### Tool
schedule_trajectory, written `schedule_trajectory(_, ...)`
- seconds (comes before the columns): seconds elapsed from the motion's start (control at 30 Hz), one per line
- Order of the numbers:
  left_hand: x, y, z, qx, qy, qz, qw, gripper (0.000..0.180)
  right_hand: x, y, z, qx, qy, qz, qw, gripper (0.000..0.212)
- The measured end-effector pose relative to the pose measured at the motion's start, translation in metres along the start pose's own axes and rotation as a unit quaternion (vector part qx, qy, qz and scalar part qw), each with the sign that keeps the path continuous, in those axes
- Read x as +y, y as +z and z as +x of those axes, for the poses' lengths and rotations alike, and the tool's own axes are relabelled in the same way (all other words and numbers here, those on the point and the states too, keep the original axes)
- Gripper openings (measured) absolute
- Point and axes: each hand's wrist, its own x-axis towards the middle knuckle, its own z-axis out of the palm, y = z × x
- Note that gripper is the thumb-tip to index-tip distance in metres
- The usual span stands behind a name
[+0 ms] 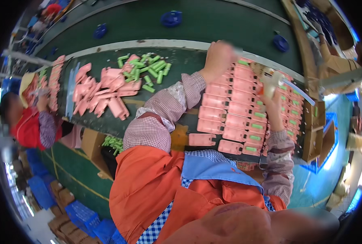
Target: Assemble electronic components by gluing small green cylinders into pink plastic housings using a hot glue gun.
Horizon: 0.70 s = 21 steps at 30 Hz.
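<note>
Pink plastic covers lie in tight columns on the dark green bench, many with a green cylinder set into them. My left hand is over the far end of these columns, its fingers curled inward; blur hides the fingertips and anything they pinch. Wrapped around a whitish glue gun is my right hand, above the right-hand columns. A pale bluish rod sticks out of the tool toward the right. One single cover sits apart at the near left corner of the columns.
Left of my arm lie a loose heap of pink covers and scattered green cylinders. Beyond the bench's pale rail, blue round parts rest on a green belt. Cardboard boxes stand at right. A co-worker in red works at left.
</note>
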Motion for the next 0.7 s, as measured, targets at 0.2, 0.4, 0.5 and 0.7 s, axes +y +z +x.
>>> schedule_trajectory(0.2, -0.031, -0.123, -0.041, 0.007, -0.041, 0.142, 0.989, 0.007, 0.006, -0.001, -0.003, 0.013, -0.016, 0.027, 0.999, 0.027)
schedule_trajectory(0.4, -0.075, -0.198, -0.086, 0.026, -0.203, 0.205, 0.957, 0.006, -0.025, 0.001, -0.019, 0.015, 0.077, 0.005, 0.997, 0.024)
schedule_trajectory(0.5, -0.078, -0.197, -0.098, 0.018, -0.186, 0.230, 0.955, 0.004, -0.023, 0.001, -0.021, 0.022, 0.058, -0.006, 0.998, 0.025)
schedule_trajectory(0.7, -0.074, -0.193, -0.110, 0.046, -0.137, 0.259, 0.955, 0.004, -0.020, -0.002, -0.029, 0.033, 0.026, -0.013, 0.999, 0.030)
